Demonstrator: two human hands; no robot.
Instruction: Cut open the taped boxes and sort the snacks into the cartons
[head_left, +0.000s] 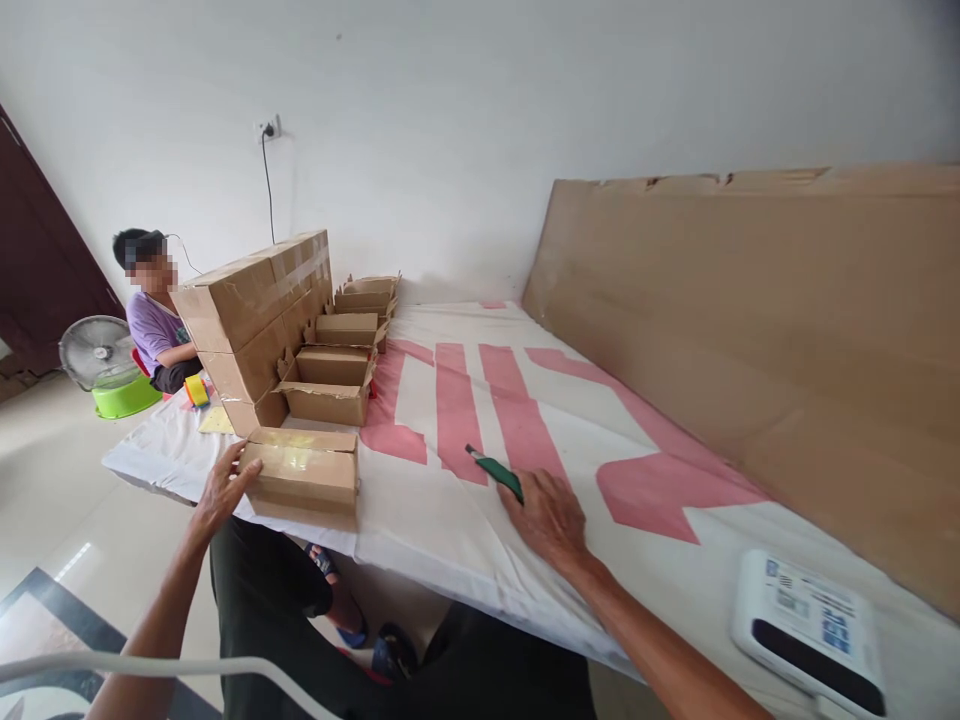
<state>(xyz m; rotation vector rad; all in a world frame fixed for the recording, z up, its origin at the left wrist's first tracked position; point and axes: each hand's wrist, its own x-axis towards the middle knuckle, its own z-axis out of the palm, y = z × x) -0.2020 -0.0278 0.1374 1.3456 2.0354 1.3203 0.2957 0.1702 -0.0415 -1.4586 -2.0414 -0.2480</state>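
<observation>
A closed cardboard box (304, 475) with clear tape along its top lies at the table's front edge. Its left end is in the grip of my left hand (225, 482), thumb and fingers bent around the corner. To the right, my right hand (547, 515) is closed around a green utility knife (499, 472) and rests on the cloth. The knife's tip points left and away from me, apart from the box. Just beyond the closed box stands an open-topped cardboard box (326, 402), flaps up, with several more open ones behind it.
Stacked closed boxes (259, 310) form a wall on the left. A yellow tape roll (196, 390) sits beside them. A large cardboard sheet (750, 340) leans at the right. A white device (806, 625) lies front right. Another person (154, 320) sits beyond the stack, near a fan (97, 353).
</observation>
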